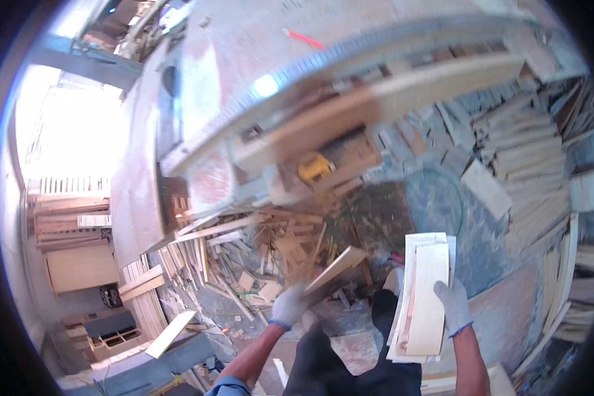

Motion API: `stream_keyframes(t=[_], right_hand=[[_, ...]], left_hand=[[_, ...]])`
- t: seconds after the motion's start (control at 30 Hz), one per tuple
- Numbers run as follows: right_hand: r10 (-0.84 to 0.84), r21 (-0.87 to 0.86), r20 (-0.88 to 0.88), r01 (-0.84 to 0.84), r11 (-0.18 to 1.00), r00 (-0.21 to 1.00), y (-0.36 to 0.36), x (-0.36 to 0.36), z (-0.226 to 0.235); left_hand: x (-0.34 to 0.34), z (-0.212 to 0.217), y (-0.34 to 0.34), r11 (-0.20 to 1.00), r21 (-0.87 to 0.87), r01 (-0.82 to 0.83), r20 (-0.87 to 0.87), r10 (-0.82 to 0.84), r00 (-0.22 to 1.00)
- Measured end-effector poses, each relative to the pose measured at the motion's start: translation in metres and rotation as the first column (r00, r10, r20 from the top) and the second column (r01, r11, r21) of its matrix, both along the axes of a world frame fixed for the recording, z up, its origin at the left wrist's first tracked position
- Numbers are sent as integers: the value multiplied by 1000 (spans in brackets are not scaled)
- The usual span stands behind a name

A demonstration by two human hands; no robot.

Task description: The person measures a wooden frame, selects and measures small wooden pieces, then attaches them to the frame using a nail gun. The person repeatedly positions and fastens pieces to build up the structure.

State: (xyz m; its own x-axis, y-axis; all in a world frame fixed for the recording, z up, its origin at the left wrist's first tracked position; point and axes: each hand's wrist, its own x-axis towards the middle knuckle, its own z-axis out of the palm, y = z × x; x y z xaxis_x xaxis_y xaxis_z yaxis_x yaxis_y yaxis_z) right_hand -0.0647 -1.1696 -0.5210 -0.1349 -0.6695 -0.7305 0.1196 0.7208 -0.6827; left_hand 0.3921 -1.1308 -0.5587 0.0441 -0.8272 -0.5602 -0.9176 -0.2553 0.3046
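Board in left hand: a short, pale wooden offcut board (pixel 335 266), slanting up and to the right, clear of the scrap heap; lower end caught in the left hand (pixel 289 306).
Left hand: grey knit glove, closed round the board's lower end, fingers wrapped (thumb side hidden).
Stack in right hand: a sheaf of thin, pale rectangular wooden boards (pixel 422 300), upright, just right of the slanting board and apart from it.
Right hand: gloved right hand (pixel 454 305), closed on the stack's right edge, fingers over the front face.
Doing it well: best gripped nearer the board's middle, brought flat against the stack's face, edges squared before clamping (a judgement only).
Around: a heap of splintered wood scraps (pixel 270 247) just beyond the left hand; a yellow power tool (pixel 315 167) farther off under a long workbench (pixel 350 99).
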Motion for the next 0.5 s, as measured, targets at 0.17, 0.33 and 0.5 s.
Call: stream_keyframes(t=[0.17, 0.33, 0.5], right_hand=[[115, -159, 5, -113, 981, 993, -64, -12, 122], [204, -409, -14, -192, 892, 979, -173, 11, 215], [119, -414, 154, -45, 909, 981, -315, 38, 236]], left_hand=[[23, 160, 16, 976, -112, -187, -15, 187, 982], [22, 243, 5, 813, -124, -569, -249, 530, 811], [36, 287, -49, 659, -85, -748, -596, 568, 568]])
